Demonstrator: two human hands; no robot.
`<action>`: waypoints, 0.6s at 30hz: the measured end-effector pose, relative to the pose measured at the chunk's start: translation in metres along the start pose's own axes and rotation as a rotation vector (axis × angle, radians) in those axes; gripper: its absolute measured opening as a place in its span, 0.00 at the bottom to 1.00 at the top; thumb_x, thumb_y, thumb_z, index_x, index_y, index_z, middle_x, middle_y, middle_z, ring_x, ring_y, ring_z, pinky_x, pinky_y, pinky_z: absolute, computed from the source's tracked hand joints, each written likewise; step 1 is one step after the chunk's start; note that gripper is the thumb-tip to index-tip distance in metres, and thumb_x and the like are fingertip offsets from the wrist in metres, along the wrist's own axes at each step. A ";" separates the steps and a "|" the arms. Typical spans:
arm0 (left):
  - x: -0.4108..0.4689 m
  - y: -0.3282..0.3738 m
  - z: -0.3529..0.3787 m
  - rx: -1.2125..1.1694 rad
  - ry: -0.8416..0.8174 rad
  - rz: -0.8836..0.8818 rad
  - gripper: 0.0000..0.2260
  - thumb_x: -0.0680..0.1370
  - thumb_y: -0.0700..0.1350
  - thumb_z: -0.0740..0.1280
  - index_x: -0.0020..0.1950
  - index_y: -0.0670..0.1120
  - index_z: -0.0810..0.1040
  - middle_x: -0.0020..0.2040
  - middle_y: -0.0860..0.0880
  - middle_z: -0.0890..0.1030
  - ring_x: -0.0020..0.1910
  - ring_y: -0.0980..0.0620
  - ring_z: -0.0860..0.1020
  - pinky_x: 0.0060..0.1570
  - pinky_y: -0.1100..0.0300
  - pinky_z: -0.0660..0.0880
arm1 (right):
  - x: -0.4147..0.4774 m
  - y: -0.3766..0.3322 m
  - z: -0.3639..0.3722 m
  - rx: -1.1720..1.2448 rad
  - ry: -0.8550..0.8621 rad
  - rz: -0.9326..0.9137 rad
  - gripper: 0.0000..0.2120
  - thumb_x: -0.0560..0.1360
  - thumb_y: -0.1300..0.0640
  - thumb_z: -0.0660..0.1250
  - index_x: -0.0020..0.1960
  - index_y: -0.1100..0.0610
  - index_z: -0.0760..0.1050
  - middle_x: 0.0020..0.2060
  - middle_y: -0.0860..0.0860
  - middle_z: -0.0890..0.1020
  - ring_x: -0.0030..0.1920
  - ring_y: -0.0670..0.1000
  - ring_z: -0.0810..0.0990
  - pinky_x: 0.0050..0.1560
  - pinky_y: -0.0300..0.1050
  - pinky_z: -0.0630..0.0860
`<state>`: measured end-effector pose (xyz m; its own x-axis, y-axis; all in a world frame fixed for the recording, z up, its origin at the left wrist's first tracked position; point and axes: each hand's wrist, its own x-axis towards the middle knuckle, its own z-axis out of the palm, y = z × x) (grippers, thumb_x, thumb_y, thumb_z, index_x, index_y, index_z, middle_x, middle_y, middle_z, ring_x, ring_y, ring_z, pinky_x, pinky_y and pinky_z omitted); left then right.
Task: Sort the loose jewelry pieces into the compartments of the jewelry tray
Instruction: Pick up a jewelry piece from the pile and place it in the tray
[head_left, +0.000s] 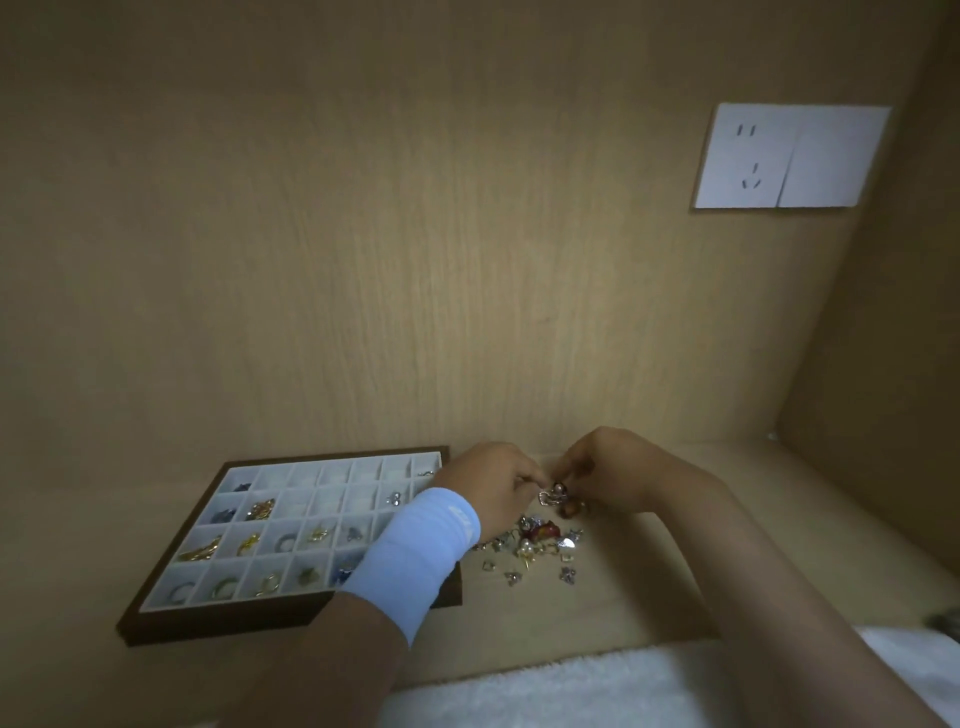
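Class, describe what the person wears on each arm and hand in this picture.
The left arm wears a pale bluish-white stretch wristband with a faint marking near its edge. The left hand and right hand are ungloved. The right arm shows no sleeve, band or watch.

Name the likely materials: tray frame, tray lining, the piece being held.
The tray frame: dark brown, matte; wood or wood-look board. Its lining: pale, soft matte; probably velvet or felt. The piece pinched by left hand and right hand: shiny silver-tone metal, pearl-like bead; genuine or imitation, cannot tell.
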<state>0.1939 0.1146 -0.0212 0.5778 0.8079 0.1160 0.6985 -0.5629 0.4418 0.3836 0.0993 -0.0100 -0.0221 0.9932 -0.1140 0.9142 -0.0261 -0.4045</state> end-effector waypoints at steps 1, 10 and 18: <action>0.002 0.002 0.001 0.010 -0.019 -0.005 0.11 0.79 0.47 0.64 0.56 0.56 0.84 0.57 0.54 0.81 0.56 0.52 0.78 0.61 0.56 0.73 | 0.001 0.000 0.002 0.016 0.008 0.001 0.09 0.72 0.58 0.72 0.45 0.44 0.84 0.34 0.41 0.84 0.38 0.44 0.84 0.38 0.34 0.73; 0.002 -0.005 0.003 0.095 0.052 -0.073 0.06 0.75 0.52 0.69 0.45 0.55 0.86 0.42 0.60 0.78 0.47 0.57 0.78 0.49 0.63 0.73 | 0.008 0.013 0.007 0.032 0.119 0.041 0.07 0.74 0.46 0.72 0.43 0.50 0.83 0.42 0.48 0.84 0.45 0.49 0.81 0.51 0.47 0.78; 0.002 -0.004 0.003 0.139 0.063 -0.135 0.08 0.75 0.51 0.69 0.54 0.57 0.81 0.51 0.59 0.83 0.52 0.57 0.79 0.54 0.58 0.76 | 0.009 0.007 0.014 0.140 0.106 -0.012 0.06 0.73 0.55 0.74 0.40 0.45 0.80 0.40 0.44 0.83 0.41 0.46 0.82 0.44 0.39 0.76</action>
<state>0.1933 0.1185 -0.0252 0.4501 0.8847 0.1215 0.8219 -0.4637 0.3308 0.3846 0.1067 -0.0265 0.0170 0.9997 -0.0156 0.8487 -0.0226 -0.5283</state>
